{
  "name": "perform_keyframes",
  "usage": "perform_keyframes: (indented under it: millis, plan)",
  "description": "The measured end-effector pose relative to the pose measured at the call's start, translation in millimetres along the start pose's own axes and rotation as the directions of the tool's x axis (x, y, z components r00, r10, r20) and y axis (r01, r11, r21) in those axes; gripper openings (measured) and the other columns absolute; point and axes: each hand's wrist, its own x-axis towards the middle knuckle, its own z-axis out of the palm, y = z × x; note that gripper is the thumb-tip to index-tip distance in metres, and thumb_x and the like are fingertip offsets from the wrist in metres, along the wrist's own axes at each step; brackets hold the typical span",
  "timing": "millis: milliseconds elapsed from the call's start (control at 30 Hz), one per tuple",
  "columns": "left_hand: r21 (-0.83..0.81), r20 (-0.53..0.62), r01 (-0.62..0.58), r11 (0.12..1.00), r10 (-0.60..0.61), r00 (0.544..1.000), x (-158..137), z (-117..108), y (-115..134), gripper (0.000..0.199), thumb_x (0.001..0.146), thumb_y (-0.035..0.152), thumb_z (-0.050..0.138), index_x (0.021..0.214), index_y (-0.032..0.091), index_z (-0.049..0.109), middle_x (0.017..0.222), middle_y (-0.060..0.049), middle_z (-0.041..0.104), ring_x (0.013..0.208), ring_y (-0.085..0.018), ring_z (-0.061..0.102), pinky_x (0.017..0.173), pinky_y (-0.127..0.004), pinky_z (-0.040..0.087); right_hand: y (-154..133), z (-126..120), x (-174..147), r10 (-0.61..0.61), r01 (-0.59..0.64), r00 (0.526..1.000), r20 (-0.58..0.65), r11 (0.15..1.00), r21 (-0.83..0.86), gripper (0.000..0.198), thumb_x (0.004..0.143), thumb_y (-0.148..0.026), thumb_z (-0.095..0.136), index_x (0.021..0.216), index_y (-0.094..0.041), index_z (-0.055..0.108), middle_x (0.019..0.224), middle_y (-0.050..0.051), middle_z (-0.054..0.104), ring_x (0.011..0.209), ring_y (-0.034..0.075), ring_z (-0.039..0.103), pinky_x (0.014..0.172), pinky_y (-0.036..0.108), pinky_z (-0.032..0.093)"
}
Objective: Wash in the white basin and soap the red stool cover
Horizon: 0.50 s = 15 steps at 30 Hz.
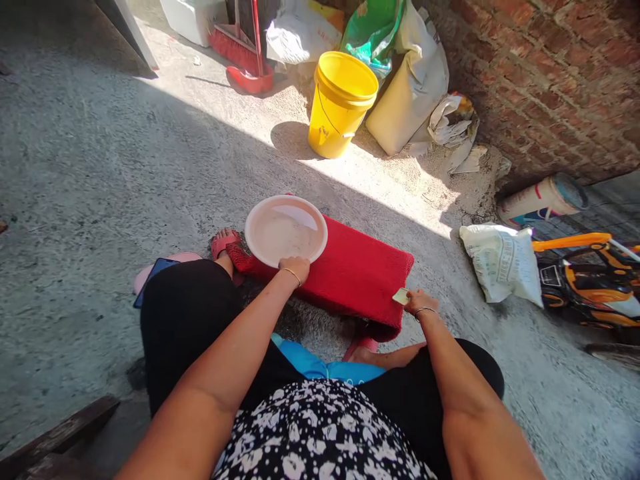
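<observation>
Two hands: we see both of them in the middle of the frame, low down on a red mat (350, 273).
Left hand: our left hand (294, 269) is closed on the near rim of a pink bowl (286, 230), fingers curled over the edge.
Bowl: it is round and sits flat, open side up, on the left end of the mat. It lies just above our left hand in the frame. There is some water in it.
Right hand: our right hand (419, 301) pinches a small pale piece (401, 296), maybe a sponge. We cannot tell what it is for sure.
Small piece: it sticks out to the left of our right hand and touches the near right part of the mat.
Mat: its long side runs from the middle left of the frame down to the middle right. It lies on the grey floor (90, 187), between our feet.
Yellow bucket (341, 103): it stands upright at the top middle, well apart from the mat.
Sacks (410, 87): they lean by the brick wall (550, 73) at the top right.
Red broom (245, 50): top middle, left of the bucket.
White bag (500, 260): on the floor at the right, near an orange toy (585, 273).
</observation>
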Motion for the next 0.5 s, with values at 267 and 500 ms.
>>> perform_keyframes:
  millis: [267,500]
  plan:
    - [0.013,-0.001,0.000,1.000,0.000,1.000,2.1,0.7,-0.5,0.044,0.091,0.022,0.033,0.129,0.021,0.055,0.128,-0.015,0.061,0.116,-0.026,0.058,0.092,-0.043,0.048,-104.4,-70.5,-8.8,-0.266,0.278,0.947,-0.180,0.959,0.046,0.047,0.081,-0.042,0.058,0.127,-0.030,0.057,0.120,0.009,0.054,0.107,0.024,0.056,0.087,0.036,0.039]
    - [0.000,0.043,0.014,1.000,-0.014,0.999,4.9,-3.6,3.4,0.043,0.092,0.023,0.034,0.130,0.020,0.055,0.132,-0.015,0.059,0.118,-0.026,0.057,0.095,-0.043,0.046,-209.5,-96.9,-3.3,-0.460,0.493,0.858,-0.228,0.861,0.121,0.047,0.081,-0.040,0.058,0.128,-0.033,0.054,0.122,0.007,0.052,0.110,0.023,0.053,0.089,0.036,0.037]
